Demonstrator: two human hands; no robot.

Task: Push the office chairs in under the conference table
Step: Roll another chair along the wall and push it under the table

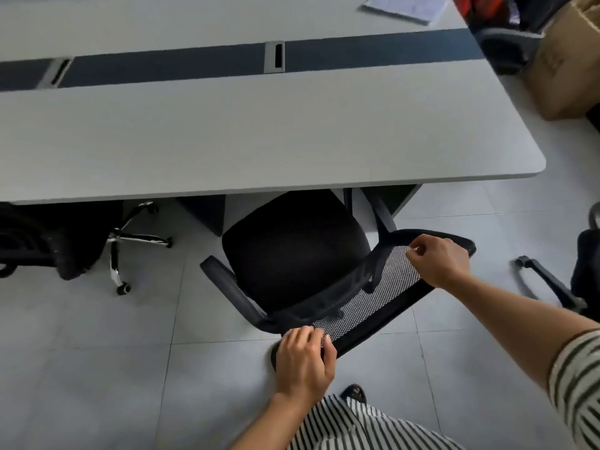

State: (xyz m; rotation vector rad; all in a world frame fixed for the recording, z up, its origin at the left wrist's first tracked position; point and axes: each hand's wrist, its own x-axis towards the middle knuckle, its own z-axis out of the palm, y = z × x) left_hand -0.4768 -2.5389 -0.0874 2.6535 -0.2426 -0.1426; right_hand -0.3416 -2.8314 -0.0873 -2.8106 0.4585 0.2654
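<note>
A black office chair point(292, 245) with a mesh backrest point(376, 297) stands at the near edge of the grey conference table point(259, 141). The front of its seat reaches under the tabletop; the chair is turned slightly to the left. My left hand point(303, 362) grips the left end of the backrest's top rim. My right hand point(438, 261) grips the right end of the same rim. Both armrests show, the left one point(233, 287) out in front of the table edge.
Another black chair point(55, 241) with a chrome star base point(130, 241) sits under the table at left. A third chair's base point(548, 284) is at the right edge. A cardboard box point(565, 66) and papers point(406, 8) lie at the back right.
</note>
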